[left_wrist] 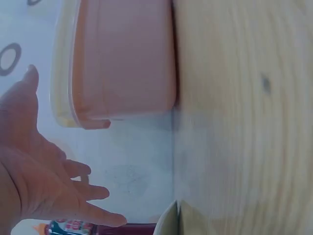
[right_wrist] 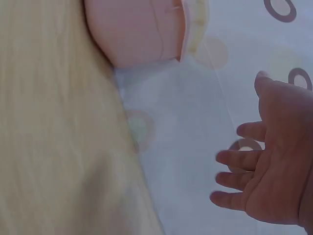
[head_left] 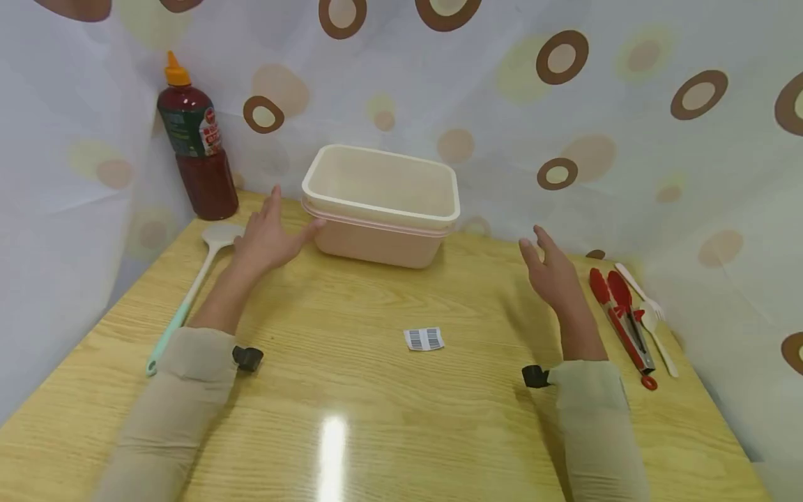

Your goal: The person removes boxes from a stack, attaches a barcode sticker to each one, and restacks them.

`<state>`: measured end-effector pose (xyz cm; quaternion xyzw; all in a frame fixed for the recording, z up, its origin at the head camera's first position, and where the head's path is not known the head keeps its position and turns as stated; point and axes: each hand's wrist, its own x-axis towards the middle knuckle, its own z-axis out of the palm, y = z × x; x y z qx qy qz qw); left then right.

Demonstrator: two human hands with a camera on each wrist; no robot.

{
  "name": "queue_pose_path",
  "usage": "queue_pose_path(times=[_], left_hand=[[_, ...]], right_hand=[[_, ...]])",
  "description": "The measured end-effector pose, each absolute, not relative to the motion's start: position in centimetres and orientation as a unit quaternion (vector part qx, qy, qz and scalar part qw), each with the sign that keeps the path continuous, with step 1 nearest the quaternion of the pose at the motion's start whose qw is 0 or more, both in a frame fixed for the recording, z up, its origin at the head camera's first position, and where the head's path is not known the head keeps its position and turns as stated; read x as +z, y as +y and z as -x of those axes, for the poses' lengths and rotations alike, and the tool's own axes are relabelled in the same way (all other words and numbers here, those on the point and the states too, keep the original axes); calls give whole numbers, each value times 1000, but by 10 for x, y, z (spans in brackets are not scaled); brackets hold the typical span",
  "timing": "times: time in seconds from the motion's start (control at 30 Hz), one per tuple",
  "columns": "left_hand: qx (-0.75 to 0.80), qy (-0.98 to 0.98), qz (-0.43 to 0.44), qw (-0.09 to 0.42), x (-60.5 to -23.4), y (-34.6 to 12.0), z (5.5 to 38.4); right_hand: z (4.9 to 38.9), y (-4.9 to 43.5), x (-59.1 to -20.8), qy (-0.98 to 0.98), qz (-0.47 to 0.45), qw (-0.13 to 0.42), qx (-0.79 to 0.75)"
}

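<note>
Against the back curtain stand two nested plastic containers: a cream container (head_left: 381, 183) sits inside a pink container (head_left: 379, 244). My left hand (head_left: 268, 236) is just left of them, fingers spread and thumb toward the pink wall; the left wrist view shows a gap between the thumb and the pink container (left_wrist: 129, 58). Out to the right of the containers, my right hand (head_left: 552, 273) hovers over the table with straight fingers and nothing in it. In the right wrist view its palm (right_wrist: 281, 161) faces the pink container (right_wrist: 137, 29) from a distance.
A sauce bottle (head_left: 203, 153) stands at the back left, with a white and mint ladle (head_left: 194, 286) in front. Red tongs (head_left: 621, 321) lie at the right edge beside a pale fork (head_left: 640, 289) and spoon (head_left: 655, 331). A barcode label (head_left: 424, 339) lies mid-table.
</note>
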<state>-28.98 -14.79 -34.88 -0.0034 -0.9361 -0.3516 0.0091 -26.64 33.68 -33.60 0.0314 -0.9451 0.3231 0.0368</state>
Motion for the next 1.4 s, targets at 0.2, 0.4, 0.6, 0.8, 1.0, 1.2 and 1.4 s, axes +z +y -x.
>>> queue_pose_path(times=[0.2,0.4,0.6,0.8,1.0,1.2,1.4], left_hand=[[-455,-890,33,-13,-351,-141,302],[-523,-852,36,-14,-350,-132,309],[-573,-818,52,-6,-354,-128,314],[-608,-791,63,-20,-358,-127,317],[-593,-803,49,-27,-360,-128,317],[-582,-811,40,-30,-363,-128,318],[-584,-810,42,-29,-363,-127,320]], right_hand=[[292,307,-314,-936,-23,21,352],[318,275,-296,-921,-12,6,390],[340,246,-288,-916,-6,2,400],[353,224,-290,-911,6,-6,412],[364,213,-293,-918,12,-13,395],[370,206,-294,-924,31,-20,380],[370,203,-291,-941,62,10,333]])
